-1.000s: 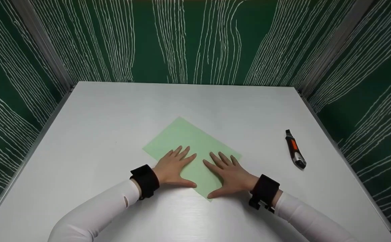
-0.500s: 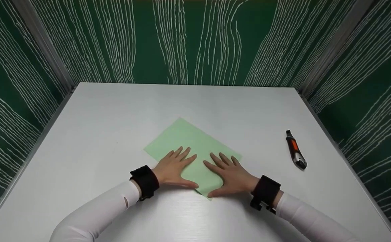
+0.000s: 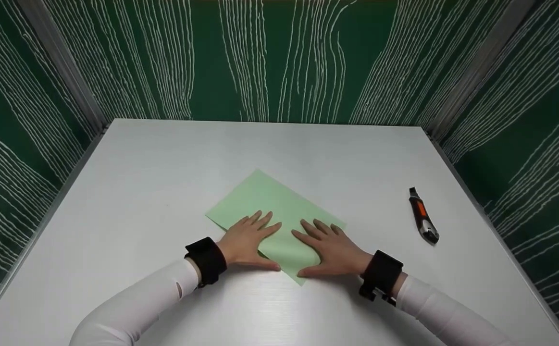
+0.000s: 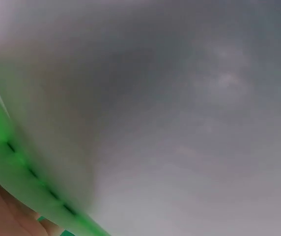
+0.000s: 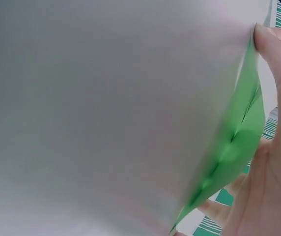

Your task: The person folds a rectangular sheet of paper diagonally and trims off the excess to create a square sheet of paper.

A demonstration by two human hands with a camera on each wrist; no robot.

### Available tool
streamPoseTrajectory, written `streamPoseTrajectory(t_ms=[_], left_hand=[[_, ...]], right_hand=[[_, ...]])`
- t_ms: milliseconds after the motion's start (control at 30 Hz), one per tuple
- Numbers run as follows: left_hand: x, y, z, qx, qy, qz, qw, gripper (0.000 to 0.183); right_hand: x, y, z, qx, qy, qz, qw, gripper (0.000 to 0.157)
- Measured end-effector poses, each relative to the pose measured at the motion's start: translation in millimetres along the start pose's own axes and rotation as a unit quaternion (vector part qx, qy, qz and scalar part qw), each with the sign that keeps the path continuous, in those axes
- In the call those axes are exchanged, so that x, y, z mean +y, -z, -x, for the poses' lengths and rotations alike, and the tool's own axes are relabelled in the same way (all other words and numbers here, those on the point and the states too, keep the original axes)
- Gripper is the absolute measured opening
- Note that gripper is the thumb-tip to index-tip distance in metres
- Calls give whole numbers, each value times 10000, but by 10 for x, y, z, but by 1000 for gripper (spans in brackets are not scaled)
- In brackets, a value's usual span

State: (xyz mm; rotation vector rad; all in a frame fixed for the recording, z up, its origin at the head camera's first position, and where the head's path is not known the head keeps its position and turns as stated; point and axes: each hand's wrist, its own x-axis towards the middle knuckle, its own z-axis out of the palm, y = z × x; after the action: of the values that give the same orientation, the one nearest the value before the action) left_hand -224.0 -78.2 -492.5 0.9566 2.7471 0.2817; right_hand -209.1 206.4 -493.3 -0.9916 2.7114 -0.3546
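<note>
A light green sheet of paper [image 3: 279, 197] lies at an angle on the white table. My left hand [image 3: 248, 240] rests on its left part with fingers spread, the thumb along the lower left edge. My right hand [image 3: 334, 250] rests on the right part, fingers spread and thumb near the bottom corner. Between the hands the paper bulges up a little. In the right wrist view the green paper [image 5: 238, 152] arches off the table beside the thumb [image 5: 273, 49]. The left wrist view catches only a strip of green paper [image 4: 27, 182] and part of the hand.
A utility knife [image 3: 422, 216] with a dark and orange handle lies on the white table [image 3: 164, 158], right of the paper. Green walls [image 3: 303, 62] with white wavy lines stand behind and at both sides of the table.
The paper between my hands has risen into a low bulge, and its bottom corner has slid slightly away from me. Both hands stay nearly in place. The utility knife has not been moved.
</note>
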Motion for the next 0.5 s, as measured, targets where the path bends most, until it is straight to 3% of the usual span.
streamPoseTrajectory(t_ms=[233,500], left_hand=[[-6,28,10,0,-52,96,9999,104],[-36,76,40,-103,-135,9,9999,103]], right_hand=[[111,87,80,-49,488,-74,9988,95],[176,125,137,429,833,211,9954,49]])
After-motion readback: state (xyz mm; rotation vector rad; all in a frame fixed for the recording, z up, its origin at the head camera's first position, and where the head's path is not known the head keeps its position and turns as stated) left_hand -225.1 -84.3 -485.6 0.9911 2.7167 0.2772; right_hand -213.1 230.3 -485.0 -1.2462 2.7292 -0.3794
